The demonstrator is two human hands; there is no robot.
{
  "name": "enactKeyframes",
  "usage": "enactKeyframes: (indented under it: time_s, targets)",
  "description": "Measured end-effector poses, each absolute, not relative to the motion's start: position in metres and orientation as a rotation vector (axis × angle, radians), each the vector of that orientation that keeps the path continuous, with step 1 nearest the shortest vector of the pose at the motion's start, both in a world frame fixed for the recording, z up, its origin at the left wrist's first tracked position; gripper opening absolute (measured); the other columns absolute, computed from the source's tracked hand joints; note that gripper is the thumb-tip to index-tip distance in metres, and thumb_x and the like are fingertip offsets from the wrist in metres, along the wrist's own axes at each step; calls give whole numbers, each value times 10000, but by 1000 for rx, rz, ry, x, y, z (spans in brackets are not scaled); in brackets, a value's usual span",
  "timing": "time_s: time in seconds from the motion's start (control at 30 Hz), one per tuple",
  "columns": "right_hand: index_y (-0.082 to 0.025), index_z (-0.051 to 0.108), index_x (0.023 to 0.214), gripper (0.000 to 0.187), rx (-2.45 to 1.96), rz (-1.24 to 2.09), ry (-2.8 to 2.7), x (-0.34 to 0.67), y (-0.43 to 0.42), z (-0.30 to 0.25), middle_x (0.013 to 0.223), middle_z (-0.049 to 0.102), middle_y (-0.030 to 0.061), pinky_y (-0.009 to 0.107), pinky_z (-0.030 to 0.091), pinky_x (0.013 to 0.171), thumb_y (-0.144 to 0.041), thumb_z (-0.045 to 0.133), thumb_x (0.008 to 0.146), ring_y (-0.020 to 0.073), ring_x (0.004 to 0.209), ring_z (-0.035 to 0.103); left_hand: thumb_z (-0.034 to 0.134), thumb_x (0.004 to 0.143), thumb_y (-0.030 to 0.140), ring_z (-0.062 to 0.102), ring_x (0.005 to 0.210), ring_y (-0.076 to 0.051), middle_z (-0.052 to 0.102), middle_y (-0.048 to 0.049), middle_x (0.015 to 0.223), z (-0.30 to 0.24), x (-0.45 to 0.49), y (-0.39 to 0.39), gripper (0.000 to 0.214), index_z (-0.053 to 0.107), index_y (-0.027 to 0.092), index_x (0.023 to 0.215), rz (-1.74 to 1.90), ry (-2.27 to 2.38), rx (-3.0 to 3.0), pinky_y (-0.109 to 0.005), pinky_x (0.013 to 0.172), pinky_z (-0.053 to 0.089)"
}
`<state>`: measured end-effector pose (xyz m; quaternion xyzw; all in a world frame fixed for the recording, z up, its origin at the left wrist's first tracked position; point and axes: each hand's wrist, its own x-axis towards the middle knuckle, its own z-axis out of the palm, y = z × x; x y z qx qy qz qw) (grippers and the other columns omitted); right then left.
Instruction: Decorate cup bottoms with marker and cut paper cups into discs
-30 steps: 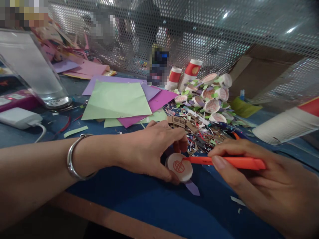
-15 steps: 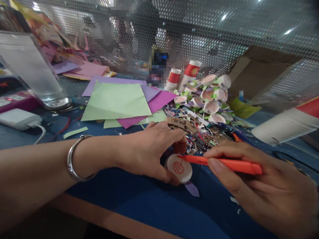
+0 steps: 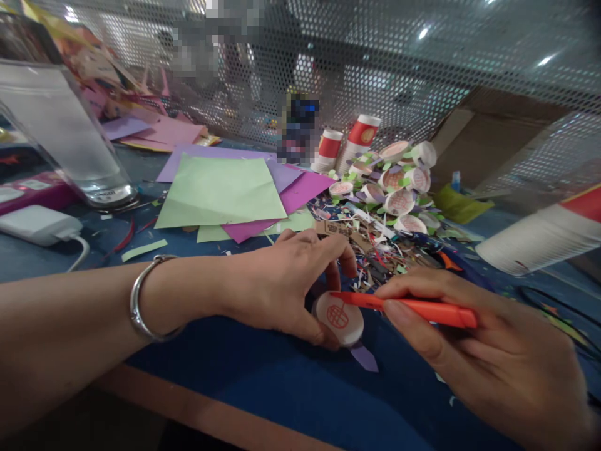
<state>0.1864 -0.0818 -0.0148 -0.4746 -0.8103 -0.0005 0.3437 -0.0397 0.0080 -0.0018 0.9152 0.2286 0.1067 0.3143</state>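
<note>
My left hand [image 3: 300,285] curls around a small upturned paper cup base [image 3: 350,322], thumb at the near side and fingers at the far side. On its round white face is an orange-red grid drawn inside a circle, with a line leading off it. A purple paper strip [image 3: 365,359] with a pointed end sticks out from under the near edge. Between thumb and fingers, my right hand [image 3: 488,357] grips an orange marker [image 3: 422,310]. Its tip rests at or just above the far part of the white face; exact contact is hard to tell.
Coloured paper sheets [image 3: 223,191] lie behind my left hand. Paper scraps [image 3: 375,250] and a heap of similar decorated cup pieces [image 3: 399,178] are further right. Stacked paper cups [image 3: 535,241] lie at the right edge. A water bottle [image 3: 79,131] and a white charger [image 3: 40,224] stand left.
My right hand and the marker have shifted left, the tip moving slightly along the far part of the white face. My left hand keeps its hold on the cup base.
</note>
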Motion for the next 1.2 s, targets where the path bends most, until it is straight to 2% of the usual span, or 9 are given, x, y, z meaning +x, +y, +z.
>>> enactKeyframes:
  time_s: [0.27,0.73,0.93,1.2]
  targets:
    - [-322,632,913,116,-1245,12,-2117,185,-85,-10,773,697,-78,233,502,595,-220,581,897,116,586,632,822,691,478,552,1119,-283,671,-66,1104,-3,-40,10,612,511,203,1141,296,576,2410,-424,972,361]
    - [-324,658,1040,204,-1204,164,-2213,182,-88,-6,919,765,-62,212,544,654,-192,632,887,116,732,726,823,687,443,577,1115,-285,664,-72,1108,0,-39,9,596,507,199,1130,269,586,2399,-429,963,369]
    - [-290,672,1004,180,-1163,159,-2219,180,-84,-4,881,765,-47,208,546,642,-167,627,880,111,703,717,835,681,416,589,1069,-260,647,-63,1107,1,-39,9,578,511,196,1107,285,581,2407,-409,940,371]
    - [-302,659,950,138,-1185,161,-2210,184,-83,-3,815,741,-45,232,533,561,-192,604,887,127,612,690,811,703,468,553,1130,-275,646,-70,1140,0,-40,10,596,505,196,1136,259,568,2393,-404,935,366]
